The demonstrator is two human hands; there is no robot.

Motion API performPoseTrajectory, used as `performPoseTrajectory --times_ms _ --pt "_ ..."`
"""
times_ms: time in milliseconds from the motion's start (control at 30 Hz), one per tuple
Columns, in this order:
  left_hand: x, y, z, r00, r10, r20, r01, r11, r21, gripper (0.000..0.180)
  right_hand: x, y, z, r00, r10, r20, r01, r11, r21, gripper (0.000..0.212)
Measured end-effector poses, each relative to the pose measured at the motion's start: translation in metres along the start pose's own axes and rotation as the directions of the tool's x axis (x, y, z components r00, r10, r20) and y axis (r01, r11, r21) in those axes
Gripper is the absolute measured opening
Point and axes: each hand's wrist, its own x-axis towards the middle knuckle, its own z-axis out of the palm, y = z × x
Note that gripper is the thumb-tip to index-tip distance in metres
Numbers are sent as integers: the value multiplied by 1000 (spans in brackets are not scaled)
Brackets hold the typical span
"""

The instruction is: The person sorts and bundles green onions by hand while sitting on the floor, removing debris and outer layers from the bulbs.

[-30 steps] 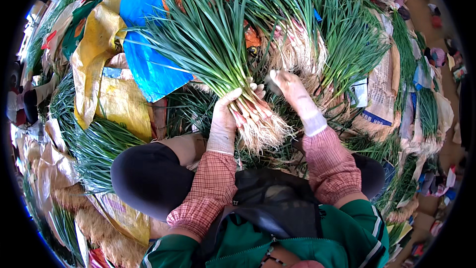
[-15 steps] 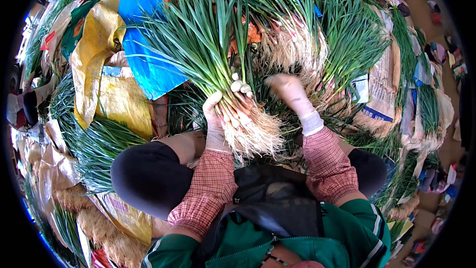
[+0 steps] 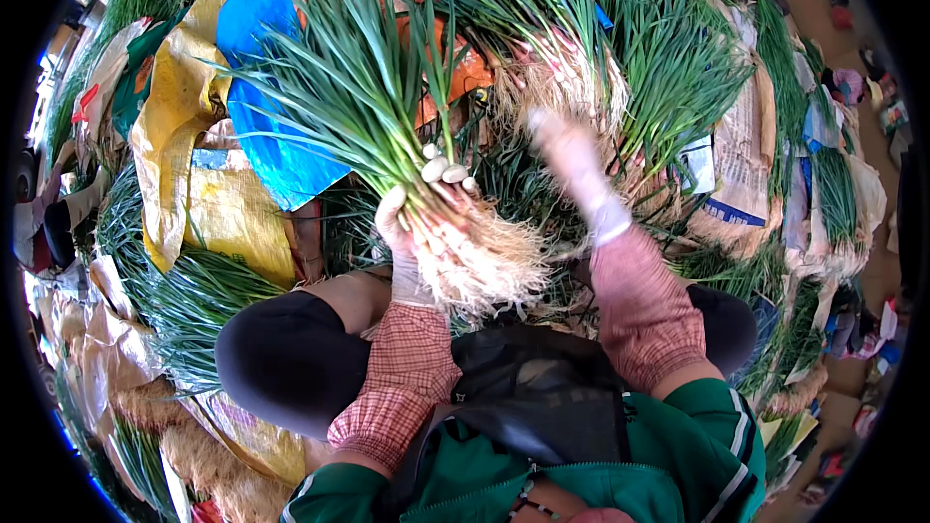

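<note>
My left hand (image 3: 397, 232), in a pale glove, is wrapped round a thick bunch of green garlic (image 3: 465, 252). Its fingertips show across the stems, just above the pinkish-white bases. The long leaves point away and to the left; the stringy roots hang toward my lap. To the right of the bunch, my right hand (image 3: 570, 153) is held out, apart from it and blurred by motion. Its fingers are too smeared to read. Just beyond it lies a pile of green garlic (image 3: 557, 68) with roots facing me.
Yellow woven sacks (image 3: 237, 218) and a blue and orange sheet (image 3: 276, 107) lie to the left. More green garlic (image 3: 683, 87) is heaped at the right, beside printed paper sacking (image 3: 746, 160). My bent knee (image 3: 291, 349) is at the left. Loose leaves lie under my hands.
The bunch in my left hand has shifted a little to the left. My right hand has reached slightly farther forward, its forearm stretching out more.
</note>
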Motion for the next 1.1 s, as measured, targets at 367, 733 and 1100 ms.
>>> performPoseTrajectory --times_ms 367,733,1100 --pt "7 -22 1 988 -53 -148 61 997 53 51 -34 -24 -20 855 -101 508 345 843 -413 33" --pt "5 -24 -3 994 -73 -82 78 995 63 53 -18 10 45 961 -277 17 264 932 249 30" --pt "2 -11 -19 949 -110 -295 202 931 304 45 -3 -5 46 837 -517 180 489 556 -673 14"
